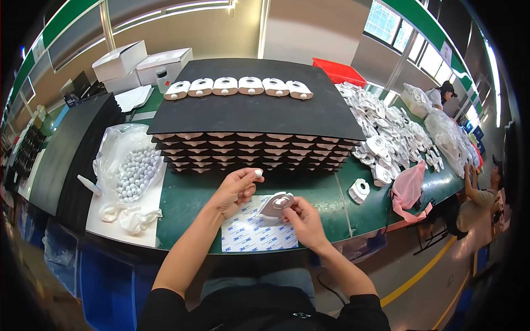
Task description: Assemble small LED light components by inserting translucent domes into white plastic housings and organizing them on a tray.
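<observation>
Between the thumb and fingertips of my left hand [234, 193] is a small white ball [258, 173], raised in front of the stack. My right hand [307, 222] is closed on the edge of a white plastic housing [271, 208], tilted so its grey-brown face and round opening show. Below both hands a sheet of adhesive-backing paper [259, 240], white with blue print, lies at the table's near edge. Left of it, an open clear bag [135, 168] holds many similar white balls. One loose white housing [359, 191] lies to the right of my right hand.
Black boards [254, 116] are stacked with housings between them; a row of housings sits on top. A heap of white housings [381, 127] and a pink bag [407, 190] lie right. Dark panels [77, 149] stand left. Two people work at far right. A blue bin [107, 287] stands below left.
</observation>
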### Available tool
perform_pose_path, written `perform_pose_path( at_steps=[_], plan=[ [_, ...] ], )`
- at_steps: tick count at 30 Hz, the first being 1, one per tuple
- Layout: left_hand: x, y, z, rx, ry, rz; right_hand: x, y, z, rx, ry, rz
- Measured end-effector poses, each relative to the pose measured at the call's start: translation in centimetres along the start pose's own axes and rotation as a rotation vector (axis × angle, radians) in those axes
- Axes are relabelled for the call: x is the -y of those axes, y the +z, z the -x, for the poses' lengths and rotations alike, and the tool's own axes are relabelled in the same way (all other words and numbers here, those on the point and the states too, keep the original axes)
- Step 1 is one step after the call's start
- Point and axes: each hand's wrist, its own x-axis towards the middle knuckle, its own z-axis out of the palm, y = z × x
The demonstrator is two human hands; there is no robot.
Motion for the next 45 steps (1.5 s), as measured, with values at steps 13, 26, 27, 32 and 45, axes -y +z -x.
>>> perform_pose_path(
  at_steps=[13,26,27,32,45],
  plan=[
    [-0.1,0.2,0.2,0.025,-0.002,-0.005,-0.7,2.0,-0.4,-0.037,-0.159,0.3],
    [-0.3,0.5,0.4,0.009,0.004,-0.031,-0.5,2.4,-0.3,-0.03,-0.489,0.587],
    [-0.3,0.7,0.5,0.003,0.009,-0.042,-0.5,2.4,-0.3,-0.02,-0.468,0.57],
    [0.1,0.8,0.2,0.012,0.049,-0.148,-1.6,1.0,-0.8,-0.057,-0.054,-0.208],
    [0.6,2.1,0.5,-0.026,0.107,-0.641,-1.9,-0.1,-1.7,-0.111,0.1,-0.753]
  ],
)
